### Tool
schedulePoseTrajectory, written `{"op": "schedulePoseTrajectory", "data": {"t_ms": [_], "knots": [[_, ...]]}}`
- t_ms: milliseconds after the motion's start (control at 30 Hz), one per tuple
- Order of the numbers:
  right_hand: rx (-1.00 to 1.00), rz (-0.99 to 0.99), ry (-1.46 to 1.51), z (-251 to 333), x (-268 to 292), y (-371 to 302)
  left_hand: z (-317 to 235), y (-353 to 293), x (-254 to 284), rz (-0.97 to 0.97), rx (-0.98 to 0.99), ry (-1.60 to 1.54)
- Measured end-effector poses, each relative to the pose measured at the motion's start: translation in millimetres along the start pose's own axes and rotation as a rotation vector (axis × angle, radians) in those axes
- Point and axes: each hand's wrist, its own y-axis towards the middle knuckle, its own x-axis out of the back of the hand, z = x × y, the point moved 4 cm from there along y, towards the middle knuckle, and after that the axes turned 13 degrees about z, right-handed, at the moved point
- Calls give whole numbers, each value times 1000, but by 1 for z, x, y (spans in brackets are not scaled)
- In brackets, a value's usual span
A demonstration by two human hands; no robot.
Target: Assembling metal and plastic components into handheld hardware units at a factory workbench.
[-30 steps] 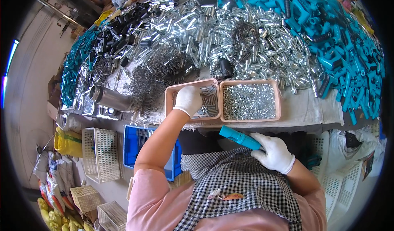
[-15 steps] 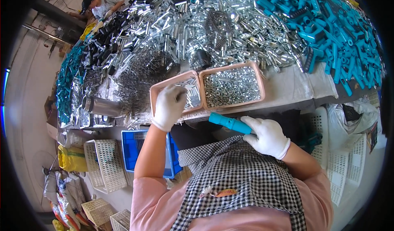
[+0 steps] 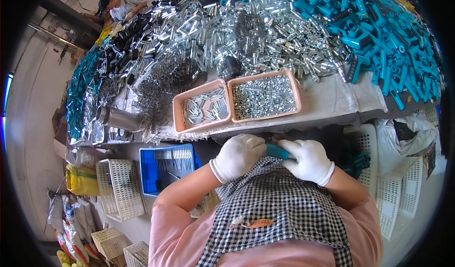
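Note:
My right hand (image 3: 308, 160), in a white glove, is closed round a teal plastic tube-shaped part (image 3: 277, 152) in front of my apron. Most of that part is hidden by the gloves. At its left end is my left hand (image 3: 241, 157), also gloved, with fingers bent together against it. Whatever those fingers pinch is hidden. Beyond my hands, at the table's near edge, a pink tray (image 3: 178, 117) holds loose metal pins (image 3: 204, 107). Touching it on the right, another pink tray (image 3: 298, 94) is filled with small shiny metal pieces (image 3: 263, 98).
Metal tubes (image 3: 208, 35), teal parts (image 3: 379, 44) and dark springs (image 3: 163, 87) are heaped across the table. A steel flask (image 3: 118, 117) lies at the left. Below the edge are a blue crate (image 3: 150, 191) and white baskets (image 3: 135, 191). Another person (image 3: 124, 6) bends at the far left.
My left hand has left the pin tray and come down right to the teal part's end. The right hand stays nearly in place; the teal part is now mostly covered.

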Motion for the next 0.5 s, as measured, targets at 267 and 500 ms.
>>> {"op": "schedulePoseTrajectory", "data": {"t_ms": [267, 500], "knots": [[-6, 100, 269, -15, -5, -7, -4, 3, -4, 52, -45, 3], [-24, 266, 675, -36, -14, -6, 4, 3, -6, 101, -156, 151]]}}
